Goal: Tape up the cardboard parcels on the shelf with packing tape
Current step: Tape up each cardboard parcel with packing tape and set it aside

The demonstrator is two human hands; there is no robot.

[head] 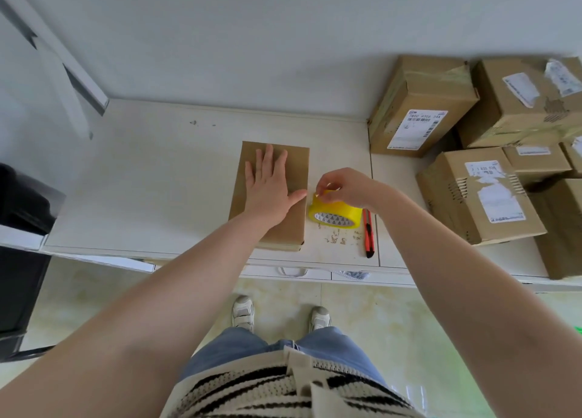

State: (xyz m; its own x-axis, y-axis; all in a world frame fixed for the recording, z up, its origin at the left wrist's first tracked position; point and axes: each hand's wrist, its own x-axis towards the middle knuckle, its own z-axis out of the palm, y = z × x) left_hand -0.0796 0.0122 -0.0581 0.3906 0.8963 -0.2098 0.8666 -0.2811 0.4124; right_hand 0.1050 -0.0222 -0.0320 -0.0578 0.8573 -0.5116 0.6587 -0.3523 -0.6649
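A flat, rectangular parcel (274,194) of plain brown cardboard lies on the pale, smooth shelf (141,181). The left hand (271,186) rests palm-down on it, fingers straight and spread. Just beside its right edge stands a glossy yellow roll of packing tape (335,214) with a patterned core; the right hand (345,186) pinches the loose clear tape end at the top of the roll. A slim red and black utility knife (368,233) lies next to the roll. Labelled, boxy cartons (478,197) are stacked at the right
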